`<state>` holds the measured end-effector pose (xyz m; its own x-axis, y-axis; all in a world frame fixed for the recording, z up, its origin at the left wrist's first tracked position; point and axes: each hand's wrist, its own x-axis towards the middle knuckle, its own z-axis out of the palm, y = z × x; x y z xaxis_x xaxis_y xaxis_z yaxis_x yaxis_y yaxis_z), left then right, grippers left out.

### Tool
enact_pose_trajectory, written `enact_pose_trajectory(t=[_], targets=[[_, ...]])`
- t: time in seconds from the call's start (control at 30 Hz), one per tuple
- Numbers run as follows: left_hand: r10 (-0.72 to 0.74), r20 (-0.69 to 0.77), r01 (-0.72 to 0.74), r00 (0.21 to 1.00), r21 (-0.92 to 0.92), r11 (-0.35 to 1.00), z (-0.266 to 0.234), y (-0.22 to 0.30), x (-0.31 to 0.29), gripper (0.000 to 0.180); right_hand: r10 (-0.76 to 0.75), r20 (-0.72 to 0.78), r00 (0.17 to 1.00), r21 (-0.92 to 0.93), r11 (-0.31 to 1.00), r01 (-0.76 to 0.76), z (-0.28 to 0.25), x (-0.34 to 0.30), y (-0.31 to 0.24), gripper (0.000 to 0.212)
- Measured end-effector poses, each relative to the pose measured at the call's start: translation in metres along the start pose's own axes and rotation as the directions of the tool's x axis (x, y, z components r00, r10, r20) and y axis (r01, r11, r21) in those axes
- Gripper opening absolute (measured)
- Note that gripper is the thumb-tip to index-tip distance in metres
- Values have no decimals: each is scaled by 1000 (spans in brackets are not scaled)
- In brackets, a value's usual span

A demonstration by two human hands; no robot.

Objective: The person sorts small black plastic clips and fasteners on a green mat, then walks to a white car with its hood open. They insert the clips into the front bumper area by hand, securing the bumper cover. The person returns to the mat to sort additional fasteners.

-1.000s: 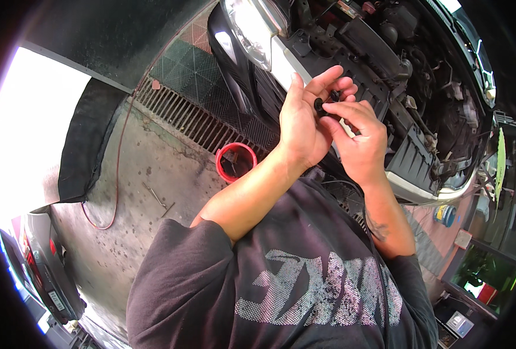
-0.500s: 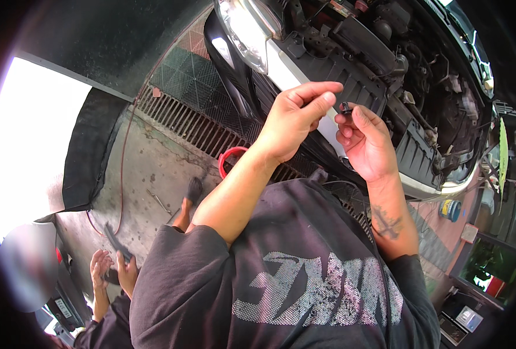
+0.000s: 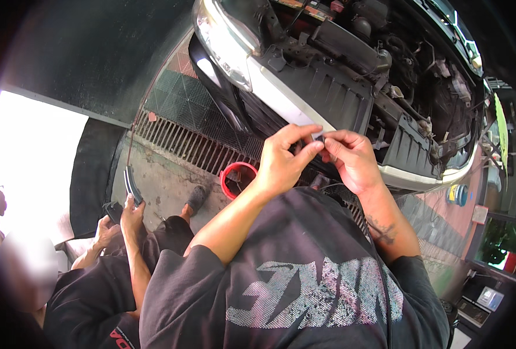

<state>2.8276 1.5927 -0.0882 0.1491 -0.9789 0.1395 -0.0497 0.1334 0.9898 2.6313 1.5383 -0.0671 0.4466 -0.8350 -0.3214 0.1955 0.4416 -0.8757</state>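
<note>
Both hands meet in front of my chest, over the front edge of a car whose hood is up. Between the fingertips sits a small black plastic clip (image 3: 319, 139), partly covered by fingers. My left hand (image 3: 282, 161) pinches at it from the left with thumb and forefinger. From the other side, my right hand (image 3: 355, 164) grips it between thumb and bent fingers. Just beyond my hands lie the white bumper top (image 3: 281, 90) and a black plastic cover (image 3: 322, 87) in the engine bay.
At the left, another person holds a curved black part (image 3: 132, 187) in one hand. A red-rimmed bucket (image 3: 225, 181) stands below my left forearm, beside the floor grate (image 3: 179, 144). The headlight (image 3: 226, 49) is at the car's near corner; a blue container (image 3: 457, 195) stands right.
My hands have come down and together, and the left fingers have closed in on the clip that the right hand held. The other person has moved further into view, raising the curved part.
</note>
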Motion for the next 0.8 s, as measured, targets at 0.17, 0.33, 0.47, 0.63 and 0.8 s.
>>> enact_pose_trajectory(t=[0.17, 0.33, 0.47, 0.63, 0.8], targets=[[-16, 178, 20, 984, -23, 1000, 17, -6, 4, 23, 136, -68, 988, 37, 990, -134, -29, -14, 2, 18], [-176, 226, 188, 958, -35, 982, 41, -15, 14, 21, 168, -55, 984, 122, 979, -161, -65, -13, 6, 16], [-142, 213, 137, 967, 37, 990, 63, -19, 23, 17, 198, -88, 976, 107, 976, -189, -91, -6, 10, 18], [-115, 156, 110, 981, 40, 993, 83, -29, 43, 13, 132, -77, 988, 252, 962, -109, -93, -4, -2, 23], [-69, 191, 55, 979, 77, 995, 105, -39, 56, 15, 67, -104, 992, 192, 980, -46, -118, 0, 2, 23]])
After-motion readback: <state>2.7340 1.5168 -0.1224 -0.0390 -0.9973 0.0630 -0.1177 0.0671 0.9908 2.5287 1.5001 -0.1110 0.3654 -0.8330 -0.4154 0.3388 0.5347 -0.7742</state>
